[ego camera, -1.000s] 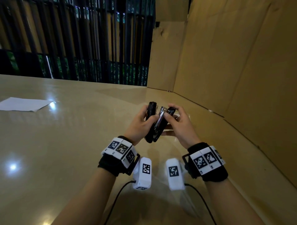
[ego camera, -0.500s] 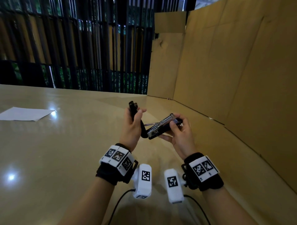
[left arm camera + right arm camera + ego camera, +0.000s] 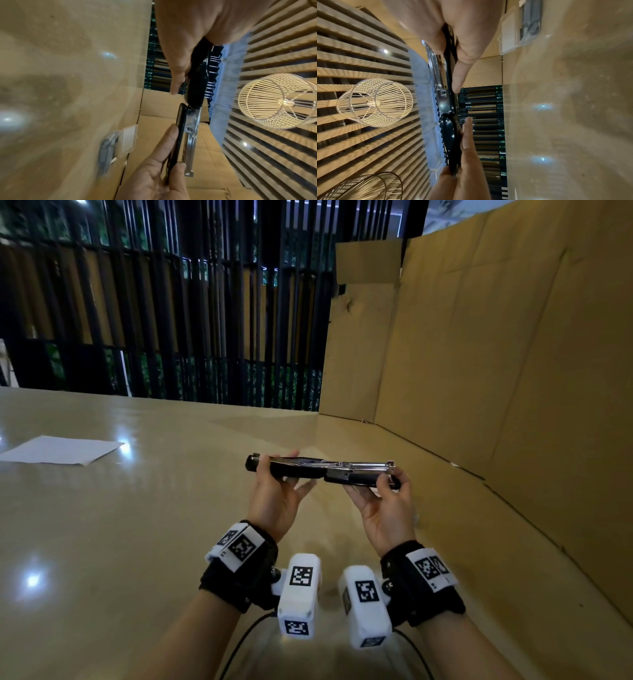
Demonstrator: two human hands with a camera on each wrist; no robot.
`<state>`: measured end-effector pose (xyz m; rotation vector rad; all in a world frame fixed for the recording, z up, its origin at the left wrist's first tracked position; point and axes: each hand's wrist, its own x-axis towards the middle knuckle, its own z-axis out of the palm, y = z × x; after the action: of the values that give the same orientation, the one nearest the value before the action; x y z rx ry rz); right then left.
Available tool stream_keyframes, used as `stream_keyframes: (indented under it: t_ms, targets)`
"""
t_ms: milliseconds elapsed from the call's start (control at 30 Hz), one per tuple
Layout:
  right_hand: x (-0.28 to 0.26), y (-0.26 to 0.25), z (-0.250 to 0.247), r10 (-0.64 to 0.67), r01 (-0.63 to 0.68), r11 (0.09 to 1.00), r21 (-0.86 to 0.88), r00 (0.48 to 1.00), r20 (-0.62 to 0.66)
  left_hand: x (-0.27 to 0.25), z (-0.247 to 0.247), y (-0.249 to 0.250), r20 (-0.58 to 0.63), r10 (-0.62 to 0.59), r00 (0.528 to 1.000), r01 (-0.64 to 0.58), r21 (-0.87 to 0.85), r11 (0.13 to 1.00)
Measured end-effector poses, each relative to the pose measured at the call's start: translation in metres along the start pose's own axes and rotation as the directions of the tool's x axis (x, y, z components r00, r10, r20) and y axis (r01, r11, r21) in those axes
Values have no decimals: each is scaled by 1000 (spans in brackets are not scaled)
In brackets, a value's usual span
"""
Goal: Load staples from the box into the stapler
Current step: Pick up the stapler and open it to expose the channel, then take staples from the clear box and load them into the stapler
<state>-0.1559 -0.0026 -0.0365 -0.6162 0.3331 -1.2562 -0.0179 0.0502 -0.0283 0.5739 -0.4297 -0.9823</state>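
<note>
A black stapler (image 3: 322, 469) is swung open flat and held level above the table. My left hand (image 3: 272, 491) grips the black top cover (image 3: 195, 88) at the left end. My right hand (image 3: 387, 498) pinches the base with the silver staple channel (image 3: 363, 465) facing up, thumb near its right tip. In the wrist views the channel (image 3: 192, 135) shows along the base (image 3: 447, 108). A clear plastic staple box (image 3: 118, 146) lies open on the table by the cardboard wall, also in the right wrist view (image 3: 520, 25). The head view does not show the box.
A white sheet of paper (image 3: 61, 450) lies at the far left of the glossy tan table (image 3: 137, 525). A tall cardboard wall (image 3: 496, 371) closes the right side and back corner. Black vertical slats (image 3: 171, 320) stand behind the table's far edge.
The stapler has gone from nearly folded, through a V, to fully flat. My left hand swung the top cover out to the left while my right hand kept the base.
</note>
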Motion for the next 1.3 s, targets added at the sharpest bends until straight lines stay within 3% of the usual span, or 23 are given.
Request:
stream_keyframes:
  t_ms: [133,333,500,800,967,1067,1133,1200,1300]
  targets:
    - [0,2,-5,8,-8,1000,1,1000,-1,-1,-3,-9,68,-185,980,178,101,979]
    - [2,12,-9,69,-67,997,-26,996,61,-4,-6,-11,69,-378,923,356,215,909]
    - [1,9,-10,116,-109,992,-69,988,106,-1,-9,-7,27,-338,941,331,147,932]
    - [7,5,-16,148,-104,876,-471,987,56,7,-19,-13,-75,-312,947,317,76,945]
    - [28,-33,-28,51,-56,628,-777,998,-31,19,-27,-7,-140,-239,961,250,73,965]
    - [56,-55,-43,-44,-116,443,-889,988,-150,23,-32,-8,-153,-197,968,203,27,979]
    - [77,-63,-55,-49,-185,264,-946,977,-205,25,-34,-10,-183,-177,967,183,12,983]
    - [95,-66,-64,-28,-243,28,-970,969,-244,26,-36,-10,-207,-167,964,170,-7,985]
    - [108,-63,-68,-34,-223,-306,-926,974,-223,25,-38,-8,-222,-161,962,159,-30,987]
